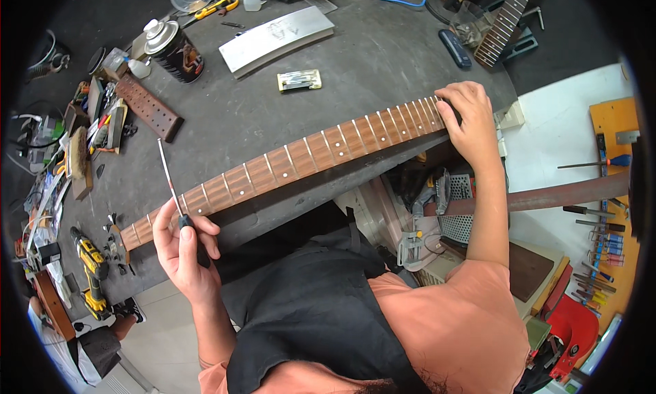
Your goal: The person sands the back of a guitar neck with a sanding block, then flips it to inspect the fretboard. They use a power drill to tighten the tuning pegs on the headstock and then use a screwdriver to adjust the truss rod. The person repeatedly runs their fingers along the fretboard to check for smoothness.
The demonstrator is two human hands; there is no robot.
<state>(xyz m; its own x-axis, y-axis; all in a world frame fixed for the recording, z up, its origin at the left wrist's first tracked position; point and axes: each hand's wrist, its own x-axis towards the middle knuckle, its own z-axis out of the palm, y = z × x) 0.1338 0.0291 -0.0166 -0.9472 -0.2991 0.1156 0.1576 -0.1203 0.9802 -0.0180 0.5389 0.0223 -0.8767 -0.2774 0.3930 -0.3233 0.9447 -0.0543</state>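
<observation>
A long guitar neck [301, 157] with a brown fretboard, metal frets and pale dot inlays lies slantwise along the near edge of the dark workbench. My right hand [469, 120] grips its far right end, thumb on the fretboard and fingers curled over the end. In my left hand [183, 250] is a thin-shafted metal tool [167, 168] with a dark handle, pinched between thumb and fingers. Its shaft points up over the fretboard's left part; whether it is a file or a screwdriver I cannot tell. The left hand partly hides the neck's left section.
Behind the neck are a silver metal block [277, 40], a small clear case [299, 80], a spray can [174, 51] and a drilled wooden block [149, 107]. A yellow drill [91, 267] lies at left. Another fretted neck [504, 28] rests far right. Tools hang on an orange board [611, 189].
</observation>
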